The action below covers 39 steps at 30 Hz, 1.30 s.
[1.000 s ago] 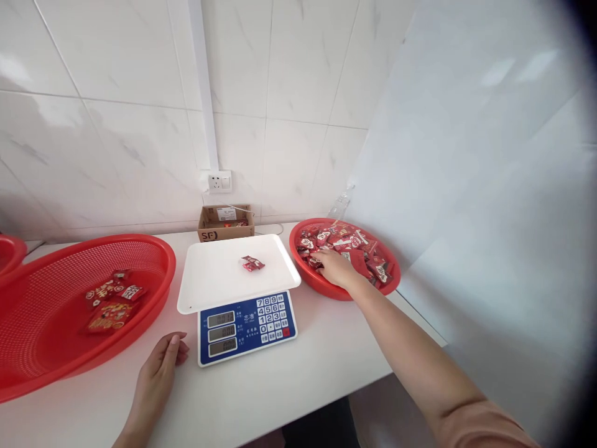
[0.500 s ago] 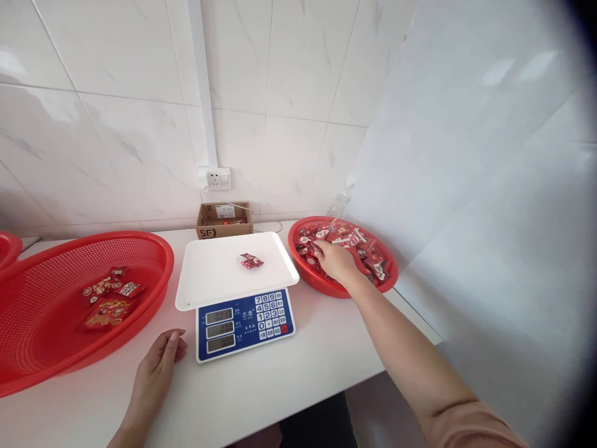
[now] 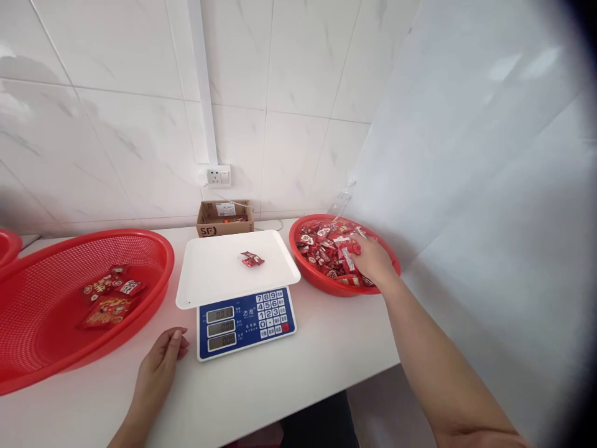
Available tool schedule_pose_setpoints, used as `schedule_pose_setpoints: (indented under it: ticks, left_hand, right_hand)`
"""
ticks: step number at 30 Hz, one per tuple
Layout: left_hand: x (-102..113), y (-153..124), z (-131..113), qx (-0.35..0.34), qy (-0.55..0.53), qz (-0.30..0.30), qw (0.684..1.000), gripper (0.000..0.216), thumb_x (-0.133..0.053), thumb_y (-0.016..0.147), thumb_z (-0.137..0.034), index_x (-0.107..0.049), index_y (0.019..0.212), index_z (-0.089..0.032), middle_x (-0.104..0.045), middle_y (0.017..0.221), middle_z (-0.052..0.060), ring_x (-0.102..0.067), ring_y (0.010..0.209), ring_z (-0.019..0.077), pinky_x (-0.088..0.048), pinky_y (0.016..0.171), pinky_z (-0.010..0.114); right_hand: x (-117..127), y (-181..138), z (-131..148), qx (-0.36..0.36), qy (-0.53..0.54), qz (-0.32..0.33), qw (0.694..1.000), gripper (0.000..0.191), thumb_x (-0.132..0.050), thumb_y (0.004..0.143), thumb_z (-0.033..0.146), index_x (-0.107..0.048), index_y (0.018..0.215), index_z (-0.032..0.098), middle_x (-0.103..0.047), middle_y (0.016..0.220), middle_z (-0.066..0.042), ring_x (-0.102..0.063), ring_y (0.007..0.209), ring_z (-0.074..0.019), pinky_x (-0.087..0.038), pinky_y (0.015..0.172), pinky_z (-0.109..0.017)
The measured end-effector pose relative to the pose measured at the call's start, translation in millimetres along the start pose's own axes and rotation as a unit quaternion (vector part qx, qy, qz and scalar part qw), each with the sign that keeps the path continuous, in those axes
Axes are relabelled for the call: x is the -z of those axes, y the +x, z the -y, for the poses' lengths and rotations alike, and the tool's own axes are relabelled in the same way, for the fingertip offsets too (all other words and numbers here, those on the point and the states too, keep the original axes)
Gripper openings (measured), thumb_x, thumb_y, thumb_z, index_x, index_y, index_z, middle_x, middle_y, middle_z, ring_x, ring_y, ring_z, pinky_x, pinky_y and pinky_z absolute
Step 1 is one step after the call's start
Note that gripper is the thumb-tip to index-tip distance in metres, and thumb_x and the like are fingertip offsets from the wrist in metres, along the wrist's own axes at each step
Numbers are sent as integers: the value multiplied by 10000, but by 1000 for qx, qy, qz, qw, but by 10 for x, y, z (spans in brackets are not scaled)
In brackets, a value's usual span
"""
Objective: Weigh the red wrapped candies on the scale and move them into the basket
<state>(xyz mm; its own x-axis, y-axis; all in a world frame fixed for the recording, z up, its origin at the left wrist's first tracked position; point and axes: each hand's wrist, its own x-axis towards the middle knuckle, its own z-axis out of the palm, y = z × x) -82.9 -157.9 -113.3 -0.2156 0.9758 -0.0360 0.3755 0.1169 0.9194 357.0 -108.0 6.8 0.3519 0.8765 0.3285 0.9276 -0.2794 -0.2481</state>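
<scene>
My right hand (image 3: 372, 258) reaches into the right red basket (image 3: 321, 285), its fingers closed on a red and white candy packet (image 3: 347, 250) among many small red packets. Beside the scale, my left hand (image 3: 164, 356) rests on the table with fingers curled and the thumb over them; nothing shows in it. The digital scale (image 3: 246, 323) stands between my hands, its display reading about 0.013. On its white tray (image 3: 212, 274) lie a couple of small red candy packets (image 3: 252, 259).
A larger red basket (image 3: 161, 283) at the left holds several red packets (image 3: 109, 305). Behind the scale stands a small cardboard box (image 3: 226, 228) against the tiled wall, below a socket (image 3: 219, 177). A pale panel (image 3: 476, 218) borders the right side.
My right hand has moved right within the right basket, from its left side toward its right side, and a red and white packet now shows at its fingers. My left hand stays put.
</scene>
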Motion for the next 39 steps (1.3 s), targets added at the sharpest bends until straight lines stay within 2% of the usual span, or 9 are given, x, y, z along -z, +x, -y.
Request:
schedule_pose_setpoints:
  ticks: [4,8,13,17,21,26,32,35,39]
  left_hand:
    - [1,-11,-12,-6,7,4,1000,457,-445,704,-611,-571,882,-210,-603,708,12,-579,669,176,-487,677,308]
    - [5,-15,12,-10,20,5,1000,456,-425,725,-611,-568,892,-212,-609,721,10,-582,681,173,-482,687,306]
    - [-1,-28,-13,-13,19,1,1000,469,-435,708,-621,-573,876,-206,-606,702,4,-585,669,170,-482,681,304]
    - [-12,-56,-76,-9,8,-4,1000,462,-445,698,-616,-571,860,-203,-599,690,1,-578,659,165,-483,675,293]
    - [-11,-58,-83,-7,10,-4,1000,457,-445,700,-613,-575,854,-203,-605,688,7,-583,661,173,-486,674,300]
    - [6,-8,0,-4,20,-1,1000,475,-453,683,-632,-582,868,-214,-615,706,11,-600,673,185,-494,679,312]
    - [5,30,57,2,26,7,1000,490,-434,686,-648,-580,883,-223,-620,718,12,-612,687,192,-501,686,320]
    - [4,28,46,1,36,7,999,492,-429,686,-650,-578,884,-225,-623,725,13,-613,692,193,-500,685,319]
    - [4,15,11,8,35,2,999,507,-426,670,-663,-576,877,-225,-622,727,12,-614,698,194,-497,694,323]
  right_hand:
    - [95,-77,412,81,156,-98,980,326,-550,752,205,-594,1075,212,-586,1108,-75,-522,1046,-215,-395,907,-355]
    - [0,-199,959,145,329,8,933,290,-594,725,223,-606,1014,216,-627,1054,-38,-574,948,-178,-440,854,-323]
    - [-345,-280,1545,156,463,130,863,314,-599,739,268,-583,1046,207,-636,1027,-27,-597,868,-138,-476,785,-279]
    - [-506,-268,1712,170,440,121,874,392,-577,759,279,-538,1145,222,-578,1130,-52,-587,839,-123,-474,793,-288]
    - [-451,-219,1458,195,358,35,913,347,-550,768,235,-568,1113,196,-551,1145,-79,-567,919,-153,-473,803,-291]
    - [-262,-110,679,169,181,-66,966,309,-499,798,231,-583,1091,186,-567,1124,-91,-494,1081,-207,-384,951,-358]
    - [-167,47,-205,-33,-5,5,999,430,-471,815,348,-522,1196,153,-543,1199,-143,-496,1103,-265,-400,892,-383]
    - [-203,83,-316,-59,-11,59,996,465,-453,811,435,-538,1169,151,-558,1195,-137,-534,1058,-269,-414,843,-369]
    - [-281,90,-182,-25,-12,74,997,366,-520,773,413,-592,1048,183,-607,1122,-100,-564,1000,-243,-414,806,-335]
